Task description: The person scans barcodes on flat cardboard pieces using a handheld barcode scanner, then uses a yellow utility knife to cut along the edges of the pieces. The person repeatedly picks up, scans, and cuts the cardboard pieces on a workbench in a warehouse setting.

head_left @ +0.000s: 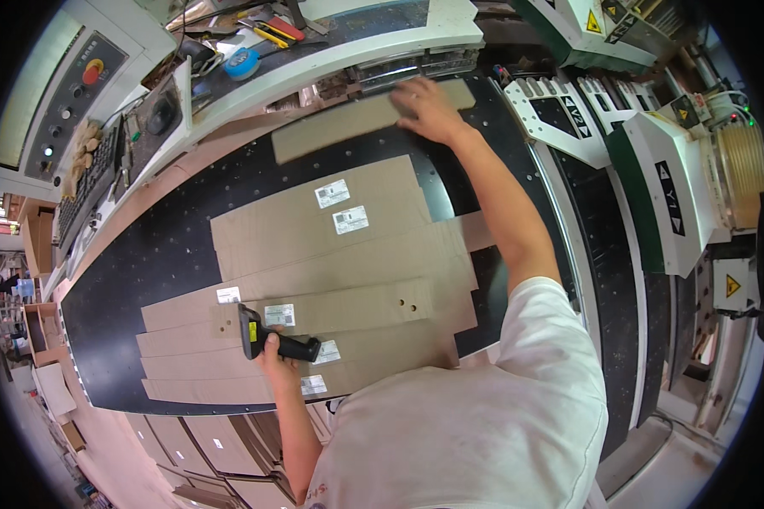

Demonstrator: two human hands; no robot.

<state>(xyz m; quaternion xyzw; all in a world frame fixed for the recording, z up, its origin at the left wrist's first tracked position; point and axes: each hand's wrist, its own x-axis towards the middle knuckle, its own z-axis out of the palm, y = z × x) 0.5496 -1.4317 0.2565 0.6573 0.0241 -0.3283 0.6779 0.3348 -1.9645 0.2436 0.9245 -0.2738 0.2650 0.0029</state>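
My left hand (275, 360) is wrapped round the handle of a black handheld barcode scanner (248, 329). The scanner is above brown flat panels (356, 305) lying side by side, several of them bearing white printed labels (279, 315). One panel has two small round holes near its right end. My right hand (429, 110) reaches to the far side, slightly blurred, its fingers spread over the right end of a separate narrow brown panel (335, 127). That strip lies on the black table (178, 204), apart from the larger group.
Machine heads with green-and-white housings (662, 187) stand at the right. A control panel with a red button (92, 71) and a keyboard (93, 182) are at the left. Blue tape (242, 64) and hand tools (267, 32) lie on the far ledge. More panels (221, 441) are stacked below the near edge.
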